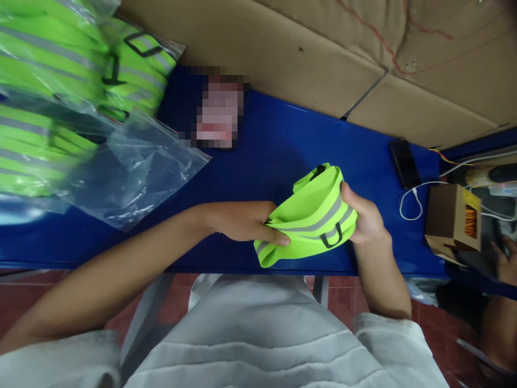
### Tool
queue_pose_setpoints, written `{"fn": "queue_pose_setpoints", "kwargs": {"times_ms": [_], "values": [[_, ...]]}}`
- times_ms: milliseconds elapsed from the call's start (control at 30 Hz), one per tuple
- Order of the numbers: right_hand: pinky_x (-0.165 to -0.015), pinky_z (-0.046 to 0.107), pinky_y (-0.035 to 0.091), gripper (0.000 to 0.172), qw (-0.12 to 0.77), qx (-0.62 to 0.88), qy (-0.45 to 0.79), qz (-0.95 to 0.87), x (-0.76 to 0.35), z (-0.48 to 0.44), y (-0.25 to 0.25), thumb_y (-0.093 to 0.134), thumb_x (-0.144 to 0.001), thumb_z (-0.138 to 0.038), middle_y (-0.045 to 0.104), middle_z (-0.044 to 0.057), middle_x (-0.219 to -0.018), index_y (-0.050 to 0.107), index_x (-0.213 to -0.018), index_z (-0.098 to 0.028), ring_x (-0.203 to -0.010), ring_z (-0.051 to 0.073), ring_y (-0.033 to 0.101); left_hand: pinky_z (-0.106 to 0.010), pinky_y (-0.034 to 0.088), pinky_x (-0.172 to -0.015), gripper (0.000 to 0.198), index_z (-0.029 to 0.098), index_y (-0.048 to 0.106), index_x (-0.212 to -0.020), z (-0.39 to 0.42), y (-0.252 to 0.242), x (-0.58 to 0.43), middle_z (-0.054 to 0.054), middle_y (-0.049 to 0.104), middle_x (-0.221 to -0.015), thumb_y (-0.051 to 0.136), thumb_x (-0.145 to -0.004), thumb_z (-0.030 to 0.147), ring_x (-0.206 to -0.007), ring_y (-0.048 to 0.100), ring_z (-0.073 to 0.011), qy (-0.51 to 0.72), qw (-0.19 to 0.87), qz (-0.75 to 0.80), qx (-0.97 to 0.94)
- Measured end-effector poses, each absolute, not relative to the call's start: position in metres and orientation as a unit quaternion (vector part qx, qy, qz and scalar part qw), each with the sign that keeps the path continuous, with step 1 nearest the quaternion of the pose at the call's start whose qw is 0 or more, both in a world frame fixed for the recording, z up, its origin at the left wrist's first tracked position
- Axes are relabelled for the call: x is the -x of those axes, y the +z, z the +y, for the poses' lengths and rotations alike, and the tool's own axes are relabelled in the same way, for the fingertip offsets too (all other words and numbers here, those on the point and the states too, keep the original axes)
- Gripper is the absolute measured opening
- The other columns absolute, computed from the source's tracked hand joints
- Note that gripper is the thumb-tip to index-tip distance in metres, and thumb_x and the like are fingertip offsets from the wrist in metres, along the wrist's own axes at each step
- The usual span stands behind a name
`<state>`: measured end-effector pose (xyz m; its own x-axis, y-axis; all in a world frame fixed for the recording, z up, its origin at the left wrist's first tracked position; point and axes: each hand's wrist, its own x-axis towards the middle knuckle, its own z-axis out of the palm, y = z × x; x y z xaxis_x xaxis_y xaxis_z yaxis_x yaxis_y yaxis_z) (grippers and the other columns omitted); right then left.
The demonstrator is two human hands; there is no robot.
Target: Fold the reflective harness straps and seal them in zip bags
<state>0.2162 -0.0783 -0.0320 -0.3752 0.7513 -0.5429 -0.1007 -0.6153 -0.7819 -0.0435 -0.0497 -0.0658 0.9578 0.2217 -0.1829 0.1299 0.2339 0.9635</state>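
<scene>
Neon-green band, grey-striped and folded, is held over the table near its front edge; left hand pinches the band's left end, thumb on top; right hand clasps its right end; bagged bands lie at the table's left, phone and box towards its right end.

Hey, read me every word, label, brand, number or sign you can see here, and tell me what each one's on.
No readable text anywhere.
Held green striped piece: no lettering visible on the side showing.
Pixelated item: blocked out, unreadable.
Small brown box: yellow patch, too small to read.
Black phone: dark, nothing legible.
</scene>
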Motion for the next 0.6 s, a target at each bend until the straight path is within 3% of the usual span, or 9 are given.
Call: {"fn": "queue_pose_setpoints", "kwargs": {"times_ms": [167,300,467,600], "values": [[-0.106,0.051,0.06,0.063,0.275,0.473,0.74,-0.392,-0.209,-0.079,-0.039,0.062,-0.084,-0.078,0.083,0.007,-0.103,0.079,-0.108,-0.023,-0.126,0.033,0.071,-0.022,0.059,-0.074,0.03,0.012,0.073,-0.102,-0.055,-0.052,0.047,-0.01,0.078,-0.098,0.06,-0.102,0.039,-0.081,0.071,-0.0161,0.014,0.8,0.142,-0.583],[-0.098,0.05,0.064,0.064,0.291,0.477,0.712,-0.425,-0.211,-0.079,-0.041,0.06,-0.081,-0.084,0.083,0.005,-0.096,0.081,-0.099,-0.026,-0.119,0.031,0.074,-0.022,0.059,-0.073,0.029,0.016,0.072,-0.11,-0.055,-0.039,0.052,-0.009,0.077,-0.103,0.066,-0.099,0.041,-0.084,0.071,-0.017,0.027,0.805,0.175,-0.566],[-0.083,0.043,0.067,0.066,0.276,0.482,0.73,-0.398,-0.204,-0.082,-0.042,0.068,-0.071,-0.088,0.081,0.004,-0.08,0.08,-0.09,-0.025,-0.1,0.029,0.08,-0.02,0.056,-0.067,0.034,0.014,0.073,-0.1,-0.057,-0.029,0.054,-0.008,0.077,-0.094,0.063,-0.1,0.047,-0.075,0.07,-0.015,0.002,0.822,0.152,-0.549],[-0.088,0.044,0.066,0.068,0.29,0.48,0.731,-0.389,-0.193,-0.081,-0.047,0.068,-0.075,-0.085,0.081,0.005,-0.097,0.076,-0.106,-0.026,-0.098,0.028,0.078,-0.019,0.052,-0.061,0.035,0.014,0.072,-0.093,-0.06,-0.028,0.054,-0.005,0.075,-0.08,0.064,-0.1,0.047,-0.065,0.065,-0.0127,0.024,0.833,0.17,-0.526]]}}
